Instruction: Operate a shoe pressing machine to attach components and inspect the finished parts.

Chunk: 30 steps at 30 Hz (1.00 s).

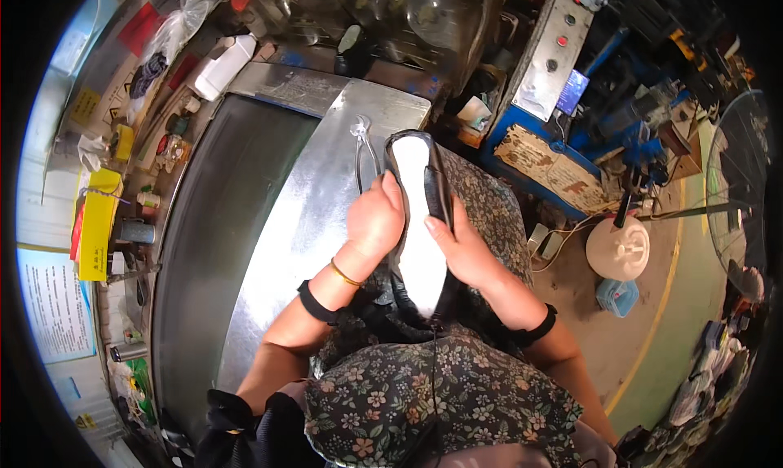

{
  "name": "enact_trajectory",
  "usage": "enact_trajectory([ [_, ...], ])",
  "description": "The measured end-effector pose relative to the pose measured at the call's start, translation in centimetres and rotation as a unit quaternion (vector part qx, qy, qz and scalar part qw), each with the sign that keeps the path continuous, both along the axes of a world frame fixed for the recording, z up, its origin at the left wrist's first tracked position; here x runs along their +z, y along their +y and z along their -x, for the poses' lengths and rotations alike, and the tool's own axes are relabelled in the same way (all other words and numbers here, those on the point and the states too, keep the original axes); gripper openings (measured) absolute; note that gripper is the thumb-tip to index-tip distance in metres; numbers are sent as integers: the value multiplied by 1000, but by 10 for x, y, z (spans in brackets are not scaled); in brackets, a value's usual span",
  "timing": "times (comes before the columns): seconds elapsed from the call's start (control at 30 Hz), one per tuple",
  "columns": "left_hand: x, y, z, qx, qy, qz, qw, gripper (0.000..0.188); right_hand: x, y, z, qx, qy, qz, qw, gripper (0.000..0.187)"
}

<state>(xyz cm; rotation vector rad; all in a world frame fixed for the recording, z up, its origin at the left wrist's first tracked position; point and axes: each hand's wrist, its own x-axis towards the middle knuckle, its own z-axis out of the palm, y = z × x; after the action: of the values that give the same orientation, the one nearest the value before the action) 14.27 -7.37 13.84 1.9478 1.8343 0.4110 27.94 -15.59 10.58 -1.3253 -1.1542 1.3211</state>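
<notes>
A black shoe upper point(440, 195) with a long white insole point(418, 248) facing up lies lengthwise in front of me, its rounded end pointing away. My left hand point(375, 219) is closed on its left edge. On the opposite side my right hand point(465, 244) grips the black edge, thumb resting on the white surface. Metal pincers point(361, 134) lie on the shiny metal bench top point(298, 195), just beyond my left hand; whether their handles touch that hand I cannot tell. The shoe's underside is hidden, and its near end sits over my flowered apron point(408, 386).
Left of the metal top runs a dark conveyor belt point(220, 199). Beyond it a shelf carries a yellow box point(99, 223) and a white container point(224, 67). At the right stand a machine's control panel point(555, 52), a whitish round-lidded vessel point(618, 248) and a blue basket point(617, 297).
</notes>
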Motion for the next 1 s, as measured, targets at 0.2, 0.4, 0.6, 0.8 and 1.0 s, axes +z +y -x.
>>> enact_trajectory([
  [0.2, 14, 19, 25, -171, -41, 89, 980, 51, 11, 3, 18, -37, -45, -31, 998, 69],
  [0.4, -36, -51, 40, -109, -173, 111, 973, 59, 0, -19, 26, -80, -82, -72, 991, 68],
  [0.6, -51, -41, 37, -25, -523, 45, 851, 49, -16, -22, 17, -36, -38, -121, 991, 74],
  [0.8, -4, 24, 29, -32, -655, 233, 718, 55, 2, -31, 7, 97, -121, -82, 984, 74],
  [1.0, -3, 38, 15, -98, -585, 234, 770, 39, 15, 21, -23, 9, -14, -45, 999, 58],
])
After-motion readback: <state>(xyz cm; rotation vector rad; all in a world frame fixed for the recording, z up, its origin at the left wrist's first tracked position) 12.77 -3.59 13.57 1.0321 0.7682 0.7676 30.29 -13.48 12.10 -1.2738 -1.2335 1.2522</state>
